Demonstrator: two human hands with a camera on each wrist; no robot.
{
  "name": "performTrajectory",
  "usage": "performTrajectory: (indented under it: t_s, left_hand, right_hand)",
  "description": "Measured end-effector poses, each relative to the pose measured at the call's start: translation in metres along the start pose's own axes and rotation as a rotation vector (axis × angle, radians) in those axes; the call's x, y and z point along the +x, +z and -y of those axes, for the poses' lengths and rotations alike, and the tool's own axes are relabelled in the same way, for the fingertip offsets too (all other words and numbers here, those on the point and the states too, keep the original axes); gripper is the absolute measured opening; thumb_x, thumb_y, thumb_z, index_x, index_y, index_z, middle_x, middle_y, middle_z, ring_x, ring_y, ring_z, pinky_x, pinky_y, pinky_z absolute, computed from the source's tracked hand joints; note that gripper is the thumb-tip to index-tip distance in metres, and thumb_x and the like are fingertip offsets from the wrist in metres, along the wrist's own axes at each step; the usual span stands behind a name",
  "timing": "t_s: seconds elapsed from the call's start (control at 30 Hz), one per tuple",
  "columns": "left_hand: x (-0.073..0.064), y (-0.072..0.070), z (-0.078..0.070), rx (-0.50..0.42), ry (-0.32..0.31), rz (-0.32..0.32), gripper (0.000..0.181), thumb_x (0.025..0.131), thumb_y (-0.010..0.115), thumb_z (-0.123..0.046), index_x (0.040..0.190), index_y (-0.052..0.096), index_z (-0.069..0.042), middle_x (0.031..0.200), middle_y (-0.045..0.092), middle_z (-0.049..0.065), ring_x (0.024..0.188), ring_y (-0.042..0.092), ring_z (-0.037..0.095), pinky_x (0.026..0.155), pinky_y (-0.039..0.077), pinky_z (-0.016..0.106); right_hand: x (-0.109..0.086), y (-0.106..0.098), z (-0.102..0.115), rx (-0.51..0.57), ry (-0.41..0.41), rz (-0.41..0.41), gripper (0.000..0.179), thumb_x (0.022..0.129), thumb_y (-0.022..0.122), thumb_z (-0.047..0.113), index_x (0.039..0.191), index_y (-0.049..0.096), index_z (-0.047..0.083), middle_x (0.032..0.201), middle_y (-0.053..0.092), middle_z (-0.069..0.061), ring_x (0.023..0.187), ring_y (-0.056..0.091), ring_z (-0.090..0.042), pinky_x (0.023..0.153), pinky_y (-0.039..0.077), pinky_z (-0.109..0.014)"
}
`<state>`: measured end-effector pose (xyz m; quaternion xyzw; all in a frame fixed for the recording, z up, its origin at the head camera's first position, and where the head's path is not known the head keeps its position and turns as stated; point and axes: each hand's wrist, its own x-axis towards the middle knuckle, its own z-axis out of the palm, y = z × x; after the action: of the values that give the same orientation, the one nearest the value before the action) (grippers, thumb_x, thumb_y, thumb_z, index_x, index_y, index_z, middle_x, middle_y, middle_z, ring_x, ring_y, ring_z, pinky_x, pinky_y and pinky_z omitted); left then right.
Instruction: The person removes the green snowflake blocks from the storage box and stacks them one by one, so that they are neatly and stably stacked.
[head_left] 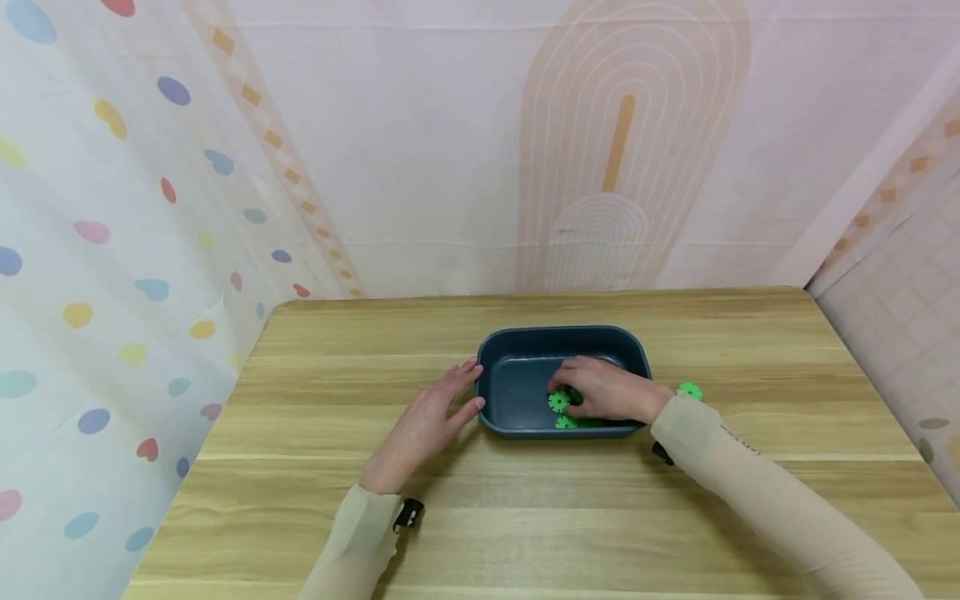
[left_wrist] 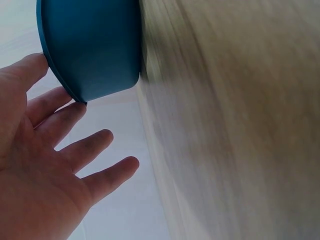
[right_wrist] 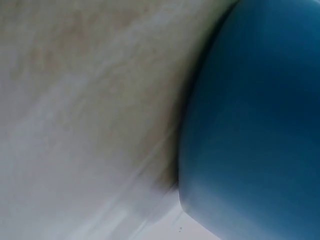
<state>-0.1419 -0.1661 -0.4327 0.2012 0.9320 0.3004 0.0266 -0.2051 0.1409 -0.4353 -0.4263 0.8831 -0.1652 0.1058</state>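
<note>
A dark blue rectangular box (head_left: 517,429) with rounded corners stands on the wooden table. My left hand (head_left: 423,425) touches the box's left end; its fingers are spread, and in the left wrist view the thumb (left_wrist: 35,67) and two fingertips meet the rim. My right hand (head_left: 607,390) reaches into the right half of the box, fingers bent downward over several flat green notched discs. One green disc (head_left: 558,402) shows between the thumb and fingertips; whether they pinch it I cannot tell. The right wrist view holds only the blue box's outer wall (right_wrist: 250,125) beside the blurred table.
Another green disc (head_left: 690,390) lies on the table just right of the box, beside the right sleeve (head_left: 780,492). The wooden table (head_left: 525,533) reaches back to a patterned curtain (head_left: 420,167). A dotted curtain (head_left: 112,333) hangs along the left side.
</note>
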Motion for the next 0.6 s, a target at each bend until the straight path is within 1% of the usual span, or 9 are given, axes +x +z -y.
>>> performTrajectory:
  t_s: [0.2, 0.4, 0.5, 0.6]
  left_hand:
    - [0.0005, 0.0003, -0.0006, 0.003, -0.004, 0.002, 0.055, 0.108, 0.058, -0.034, 0.156, 0.048, -0.01, 0.165, 0.037, 0.008, 0.152, 0.033, 0.035, 0.118, 0.03, 0.064]
    - [0.0005, 0.001, -0.0001, 0.003, -0.018, 0.005, 0.055, 0.108, 0.058, -0.035, 0.156, 0.047, -0.011, 0.165, 0.037, 0.007, 0.152, 0.032, 0.034, 0.117, 0.028, 0.069]
    - [0.0002, 0.0006, -0.0007, 0.001, -0.018, 0.006, 0.055, 0.108, 0.059, -0.034, 0.156, 0.047, -0.011, 0.165, 0.037, 0.007, 0.152, 0.032, 0.034, 0.117, 0.028, 0.068]
    - [0.0, 0.0001, -0.0014, 0.0, -0.012, 0.003, 0.055, 0.107, 0.059, -0.033, 0.156, 0.048, -0.01, 0.165, 0.037, 0.008, 0.152, 0.032, 0.035, 0.118, 0.029, 0.065]
  right_hand:
    - [0.0008, 0.0005, 0.0, -0.007, 0.004, 0.01, 0.031, 0.093, 0.08, 0.017, 0.122, 0.074, 0.009, 0.119, 0.068, -0.003, 0.108, 0.063, -0.019, 0.094, 0.055, -0.037]
    - [0.0002, 0.0006, 0.0, -0.004, 0.011, 0.003, 0.03, 0.093, 0.08, 0.018, 0.121, 0.075, 0.009, 0.117, 0.067, -0.002, 0.106, 0.063, -0.018, 0.093, 0.055, -0.036]
    - [-0.0016, -0.0008, -0.0002, 0.007, 0.012, -0.01, 0.029, 0.093, 0.079, 0.019, 0.12, 0.075, 0.01, 0.117, 0.067, -0.001, 0.106, 0.062, -0.017, 0.092, 0.055, -0.035]
    - [-0.0046, -0.0045, 0.0011, 0.015, 0.01, -0.042, 0.027, 0.094, 0.078, 0.019, 0.12, 0.075, 0.011, 0.116, 0.066, 0.0, 0.105, 0.061, -0.016, 0.091, 0.055, -0.035]
